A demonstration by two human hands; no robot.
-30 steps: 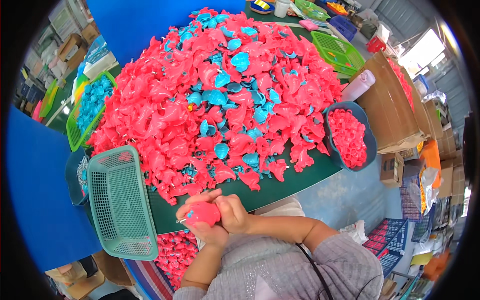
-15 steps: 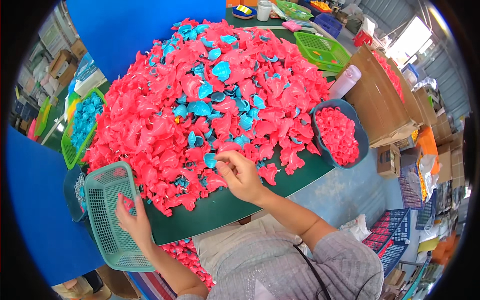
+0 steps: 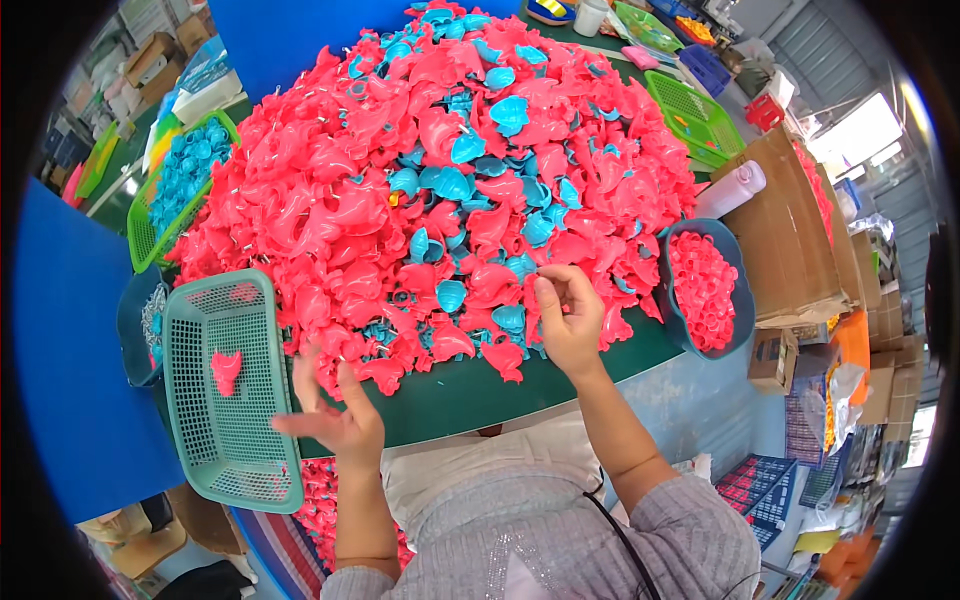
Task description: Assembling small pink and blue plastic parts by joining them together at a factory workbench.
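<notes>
A large heap of glossy pink plastic pieces (image 3: 330, 215) mixed with blue shell-shaped pieces (image 3: 509, 115) covers the dark green table. My left hand (image 3: 345, 425) is open and empty, its fingers spread between the heap's front edge and the right rim of a green mesh basket (image 3: 266, 330). One pink piece (image 3: 226, 372) lies inside that basket. At the heap's front right, my right hand (image 3: 572, 322) has thumb and fingers pinched together against the pieces. Pink shows at the fingertips, but I cannot make out whether they hold it.
Right of the heap stands a dark tub (image 3: 742, 300) of small pink rings, with a pink bottle (image 3: 730, 190) and a cardboard box (image 3: 785, 230) behind. A light green basket (image 3: 143, 230) of blue pieces and a small dark tub (image 3: 133, 330) sit at left. Blue panels (image 3: 70, 380) border the table.
The pink piece by my left hand now lies in the basket, and that hand has moved right, out of it. My right hand has moved right along the heap, leaving a blue piece behind.
</notes>
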